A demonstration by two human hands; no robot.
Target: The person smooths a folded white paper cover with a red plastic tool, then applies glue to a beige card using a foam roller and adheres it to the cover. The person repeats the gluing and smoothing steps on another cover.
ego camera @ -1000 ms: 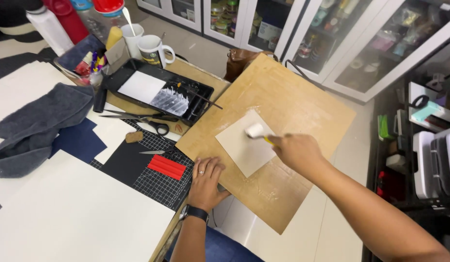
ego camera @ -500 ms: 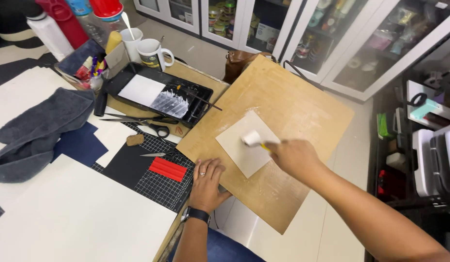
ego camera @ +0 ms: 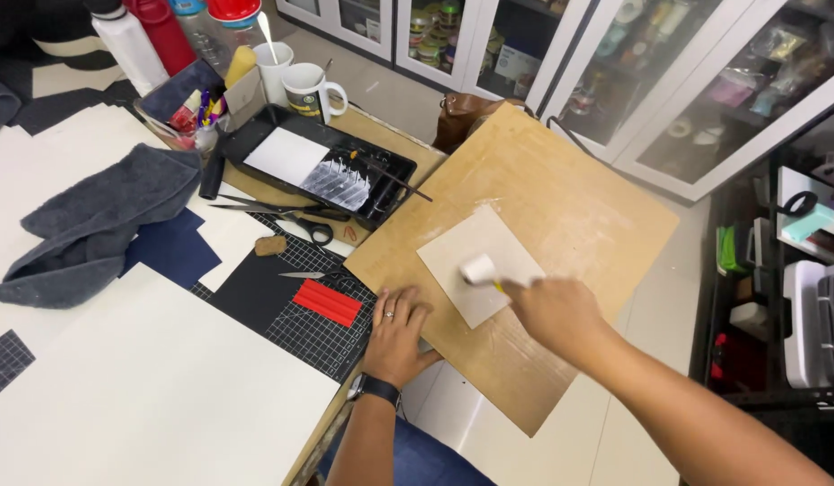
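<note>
Grey towel (ego camera: 93,225) crumpled at table's left side. Scissors (ego camera: 291,220) below black tray (ego camera: 394,184). Red strip (ego camera: 327,302) on cutting mat (ego camera: 300,328). Left hand (ego camera: 397,335) flat, fingers spread, pressing wooden board (ego camera: 570,207) at near-left edge. Right hand (ego camera: 556,315) clamped around small roller (ego camera: 478,269); roller head just beyond fingers, resting on pale card (ego camera: 475,247) mid-board.

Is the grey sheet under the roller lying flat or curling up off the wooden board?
Flat. The grey sheet lies flush on the wooden board, no lifted corners, with the small roller in the right hand pressed on it.
</note>
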